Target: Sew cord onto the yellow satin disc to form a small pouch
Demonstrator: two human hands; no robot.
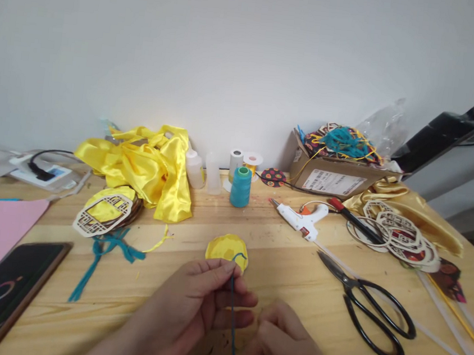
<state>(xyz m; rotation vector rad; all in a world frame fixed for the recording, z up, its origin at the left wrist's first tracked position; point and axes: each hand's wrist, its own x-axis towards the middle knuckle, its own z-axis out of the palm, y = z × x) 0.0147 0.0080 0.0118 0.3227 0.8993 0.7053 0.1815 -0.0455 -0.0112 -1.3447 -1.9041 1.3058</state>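
Note:
My left hand (208,293) is in the front middle, with thumb and forefinger pinched on a thin teal cord (232,318). Its short end curls above the fingertips, and the long part hangs down past the lower frame edge. The other left fingers are loosely curled. Just beyond the fingertips is a round yellow fabric-covered piece (222,247); I cannot tell whether the hand touches it. To the right, my right hand (283,343) is closed, its fingers curled inward and slightly blurred. What it grips, if anything, is hidden.
Black-handled scissors (369,310) lie at right, below a white glue gun (302,218). A teal thread cone (241,188) stands behind. Yellow satin (149,162), stacked wooden frames (104,211) and a phone (9,289) are leftward. A filled cardboard box (330,176) sits back right.

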